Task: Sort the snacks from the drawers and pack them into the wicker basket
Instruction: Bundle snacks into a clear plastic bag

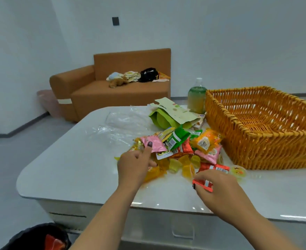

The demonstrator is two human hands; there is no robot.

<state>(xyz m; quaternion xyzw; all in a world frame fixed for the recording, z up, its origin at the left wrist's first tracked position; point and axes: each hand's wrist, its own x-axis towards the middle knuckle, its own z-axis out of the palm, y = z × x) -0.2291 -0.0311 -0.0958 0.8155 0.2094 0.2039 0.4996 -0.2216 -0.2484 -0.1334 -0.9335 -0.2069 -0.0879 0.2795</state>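
Orange wicker makes up the big basket [262, 127] on the right side of the white table [72, 168]. I can see its woven floor, and no snacks lie in the part I can see.

Just left of the basket sits a pile of snacks [183, 150]. I see pink, green and red packets and some little yellow jelly cups [186, 165] at the near edge of the pile.

My left hand [134, 166] is at the left side of the pile. Its pointing finger is held out and presses on a pink packet [155, 144]; the other fingers are curled under. I cannot tell if it holds anything.

My right hand [219, 188] is nearer to me, in front of the pile. Its fingers are curled round a red packet [203, 184] and pinch it.

Behind the pile lies a torn green bag [168, 116], and a green bottle [196, 100] stands just beside the far left corner of the basket. Some clear plastic wrap [116, 123] lies on the table to the left.

Far back, a brown sofa [112, 87] has soft toys and a black bag on it.
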